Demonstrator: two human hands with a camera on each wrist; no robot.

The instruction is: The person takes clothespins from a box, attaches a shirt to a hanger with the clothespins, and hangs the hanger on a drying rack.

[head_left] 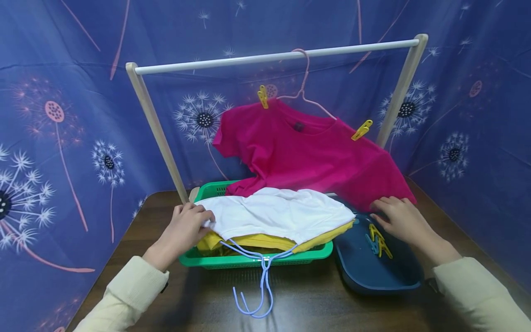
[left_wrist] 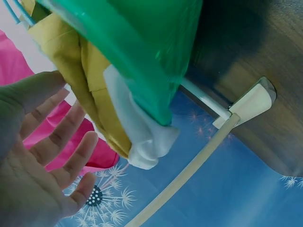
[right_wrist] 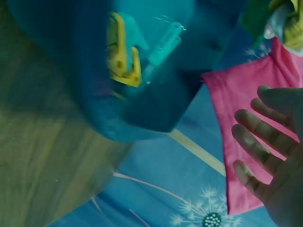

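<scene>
A magenta T-shirt [head_left: 298, 147] hangs from a pink hanger [head_left: 304, 87], with yellow clothespins [head_left: 263, 96] at its shoulders. In the head view my right hand [head_left: 402, 219] is by its lower right sleeve; the right wrist view shows the fingers [right_wrist: 265, 132] spread and holding nothing. My left hand [head_left: 188, 226] is at the left end of a white garment [head_left: 274, 212], lying over a yellow garment [head_left: 253, 241]. The left wrist view shows its fingers [left_wrist: 54, 137] loosely spread, thumb beside the yellow cloth. Blue hanger hooks [head_left: 264, 286] stick out toward me from these garments.
The garments lie on a green basket [head_left: 249, 263]. Right of it, a dark blue bin [head_left: 373, 281] holds yellow and blue clothespins [head_left: 379, 242]. Behind stands a rack with a white rail [head_left: 232, 61] and wooden posts [head_left: 159, 133], before a blue dandelion-print curtain [head_left: 83, 41].
</scene>
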